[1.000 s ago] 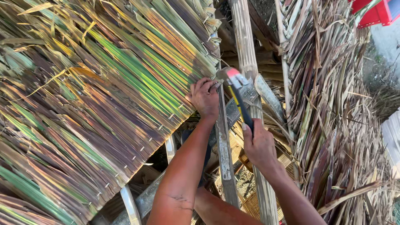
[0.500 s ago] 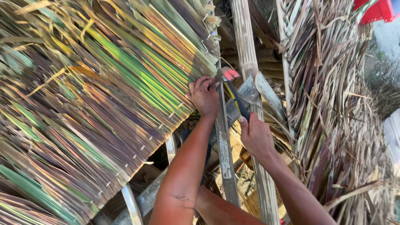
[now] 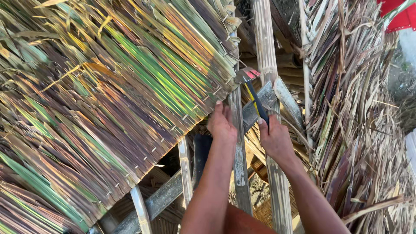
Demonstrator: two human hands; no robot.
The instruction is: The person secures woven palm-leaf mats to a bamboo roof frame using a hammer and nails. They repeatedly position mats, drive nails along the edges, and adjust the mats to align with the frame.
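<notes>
Both hands meet: right hand (image 3: pixel 276 139) grips hammer (image 3: pixel 255 97), seemingly beside left hand (image 3: pixel 222 123).

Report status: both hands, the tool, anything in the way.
Left hand gripping the edge of the thatch panel at a wooden slat. Right hand holds hammer, head at the slat. Bamboo pole close alongside.

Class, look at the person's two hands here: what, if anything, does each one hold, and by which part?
The right hand grips a hammer by its yellow-and-black handle, low down. The left hand presses on the edge of the woven leaf panel beside an upright slat; whether it pinches anything cannot be told.
</notes>
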